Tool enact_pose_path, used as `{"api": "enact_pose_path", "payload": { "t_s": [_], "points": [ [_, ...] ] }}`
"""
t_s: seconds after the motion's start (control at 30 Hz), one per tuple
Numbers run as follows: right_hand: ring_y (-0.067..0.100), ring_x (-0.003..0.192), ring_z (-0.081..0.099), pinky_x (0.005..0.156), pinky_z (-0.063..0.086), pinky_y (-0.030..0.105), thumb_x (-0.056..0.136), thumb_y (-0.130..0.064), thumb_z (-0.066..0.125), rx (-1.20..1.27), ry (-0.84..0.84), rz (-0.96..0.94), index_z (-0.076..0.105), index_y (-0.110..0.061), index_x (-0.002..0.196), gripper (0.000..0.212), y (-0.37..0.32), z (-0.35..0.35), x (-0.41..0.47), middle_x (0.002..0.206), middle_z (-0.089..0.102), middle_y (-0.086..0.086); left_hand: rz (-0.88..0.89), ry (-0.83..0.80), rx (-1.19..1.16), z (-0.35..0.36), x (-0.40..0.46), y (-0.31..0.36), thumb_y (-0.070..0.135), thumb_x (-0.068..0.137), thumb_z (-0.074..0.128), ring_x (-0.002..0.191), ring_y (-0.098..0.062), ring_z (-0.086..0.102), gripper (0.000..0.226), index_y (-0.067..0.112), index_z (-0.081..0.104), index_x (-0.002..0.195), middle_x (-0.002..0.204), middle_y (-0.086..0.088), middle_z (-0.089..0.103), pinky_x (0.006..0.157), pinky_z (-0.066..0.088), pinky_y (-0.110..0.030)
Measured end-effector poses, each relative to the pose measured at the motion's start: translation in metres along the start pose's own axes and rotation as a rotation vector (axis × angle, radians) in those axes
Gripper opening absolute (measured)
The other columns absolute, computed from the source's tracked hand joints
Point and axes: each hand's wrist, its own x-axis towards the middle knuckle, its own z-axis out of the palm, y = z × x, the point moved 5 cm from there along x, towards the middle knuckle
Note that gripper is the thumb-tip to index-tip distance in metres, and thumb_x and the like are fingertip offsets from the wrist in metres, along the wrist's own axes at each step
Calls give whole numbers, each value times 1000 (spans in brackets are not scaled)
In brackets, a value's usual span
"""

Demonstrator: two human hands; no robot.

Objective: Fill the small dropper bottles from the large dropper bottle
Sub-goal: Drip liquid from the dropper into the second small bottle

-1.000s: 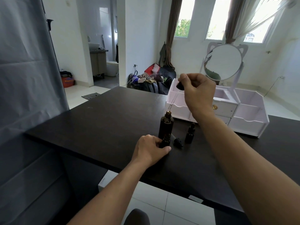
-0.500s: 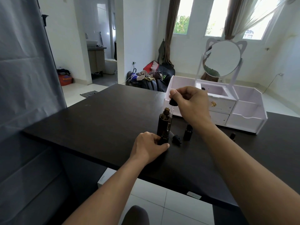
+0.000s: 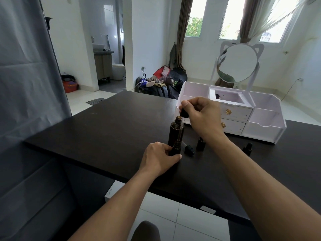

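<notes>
A tall dark large dropper bottle [image 3: 176,132] stands uncapped on the black table [image 3: 104,129]. Just in front of it my left hand [image 3: 159,158] grips a small open dropper bottle [image 3: 175,148], holding it upright on the tabletop. My right hand [image 3: 199,113] pinches the black bulb of the large dropper [image 3: 183,114]; its glass tube runs down beside the large bottle toward the small bottle's mouth. A loose small dropper cap [image 3: 189,148] lies to the right. Two more capped small bottles, one [image 3: 200,144] and another [image 3: 247,149], stand further right.
A white vanity organiser [image 3: 264,126] with drawers and a round cat-eared mirror [image 3: 237,63] sits at the back right of the table. A grey backdrop sheet [image 3: 26,84] hangs at the left. The table's near edge runs below my left hand.
My right hand has come down with the dropper from high above the bottles to just beside the large bottle's neck. My left hand has stayed on the small bottle.
</notes>
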Motion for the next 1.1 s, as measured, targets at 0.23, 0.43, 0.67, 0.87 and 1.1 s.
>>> {"api": "enact_pose_path", "payload": {
  "t_s": [0.23, 0.43, 0.67, 0.87, 1.1],
  "points": [
    [20, 77, 73, 79, 59, 49, 90, -21, 68, 24, 10, 15, 69, -27, 72, 19, 2, -2, 1, 78, 75, 2, 6, 6, 9, 0, 0, 1, 48, 81, 71, 69, -2, 55, 34, 23, 73, 104, 79, 13, 60, 60, 41, -16],
    [20, 74, 73, 78, 60, 49, 90, -17, 68, 57, 10, 34, 68, -26, 70, 22, 0, -3, 0, 77, 75, 4, 13, 12, 7, -1, 0, 1, 48, 81, 71, 71, -2, 56, 34, 23, 74, 104, 81, 13, 62, 61, 40, -16],
    [13, 77, 73, 83, 60, 41, 92, -17, 66, 48, -49, 45, 70, -21, 79, 14, -5, -1, -4, 81, 75, 3, 9, 9, 2, 0, -1, 1, 48, 81, 71, 73, -3, 58, 34, 22, 74, 103, 84, 10, 66, 64, 44, -17],
    [12, 81, 73, 84, 60, 36, 91, -22, 67, 23, -109, 59, 74, -10, 93, 14, -9, -1, -5, 86, 76, 2, 16, 10, 9, -1, -2, 2, 50, 80, 70, 69, -2, 57, 33, 24, 75, 100, 75, 13, 62, 63, 44, -18],
    [22, 79, 74, 85, 59, 45, 91, -18, 67, 207, 132, 12, 69, -27, 76, 18, -25, -22, 18, 80, 76, 1, 28, 1, 3, -2, -2, 3, 50, 78, 71, 76, -6, 63, 31, 25, 76, 96, 82, 9, 70, 74, 55, -27]
  ]
}}
